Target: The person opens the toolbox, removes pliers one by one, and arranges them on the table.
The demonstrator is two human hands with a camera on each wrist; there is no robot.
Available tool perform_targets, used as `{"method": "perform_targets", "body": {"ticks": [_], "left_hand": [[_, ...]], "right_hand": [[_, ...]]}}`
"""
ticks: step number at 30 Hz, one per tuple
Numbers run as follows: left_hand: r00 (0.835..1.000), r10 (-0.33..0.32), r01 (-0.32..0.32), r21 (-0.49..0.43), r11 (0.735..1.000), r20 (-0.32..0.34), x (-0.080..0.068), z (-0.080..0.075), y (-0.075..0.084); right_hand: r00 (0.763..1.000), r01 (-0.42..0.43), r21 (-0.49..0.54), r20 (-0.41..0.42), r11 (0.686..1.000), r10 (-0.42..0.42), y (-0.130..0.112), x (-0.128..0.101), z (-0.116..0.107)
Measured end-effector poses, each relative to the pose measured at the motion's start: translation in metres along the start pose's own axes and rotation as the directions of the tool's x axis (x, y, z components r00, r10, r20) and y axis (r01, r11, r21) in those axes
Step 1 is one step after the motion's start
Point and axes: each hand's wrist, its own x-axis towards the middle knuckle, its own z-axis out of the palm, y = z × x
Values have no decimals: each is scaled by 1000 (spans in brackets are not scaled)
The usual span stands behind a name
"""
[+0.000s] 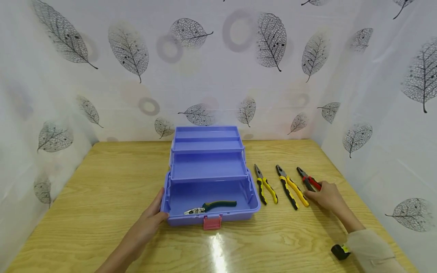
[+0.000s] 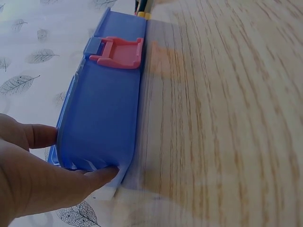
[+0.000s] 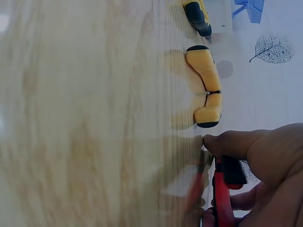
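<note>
A purple toolbox (image 1: 211, 218) stands with its tiers raised. My left hand (image 1: 146, 223) holds its left front corner; in the left wrist view thumb and fingers pinch the blue-looking wall (image 2: 102, 109). Inside the bottom lies a pair of green-handled pliers (image 1: 220, 204). On the right, my right hand (image 1: 329, 197) grips the handles of red-and-black pliers (image 1: 303, 173), which lie on the table with jaws pointing away. In the right wrist view the thumb sits beside the black handle (image 3: 232, 171), the other fingers around the red handle (image 3: 221, 201).
Long-nose pliers (image 1: 260, 182) and larger yellow-and-black pliers (image 1: 286, 184) lie between the toolbox and my right hand. A black-and-yellow tape measure (image 1: 340, 251) sits near the right forearm. Leaf-patterned curtains (image 1: 211, 83) border the wooden table (image 1: 112, 182) at the back and sides.
</note>
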Motion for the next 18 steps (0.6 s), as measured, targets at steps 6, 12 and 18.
{"method": "perform_targets", "body": {"ticks": [6, 12, 18], "left_hand": [[1000, 3, -3, -6, 1000, 7, 0, 0, -1], [1000, 7, -7, -7, 1000, 6, 1, 0, -2], [1000, 9, -9, -15, 1000, 5, 1, 0, -3]], "right_hand": [[1000, -13, -47, -9, 999, 12, -5, -2, -2], [1000, -9, -83, -7, 996, 9, -10, -6, -3], [999, 12, -103, -39, 995, -16, -20, -11, -7]]}}
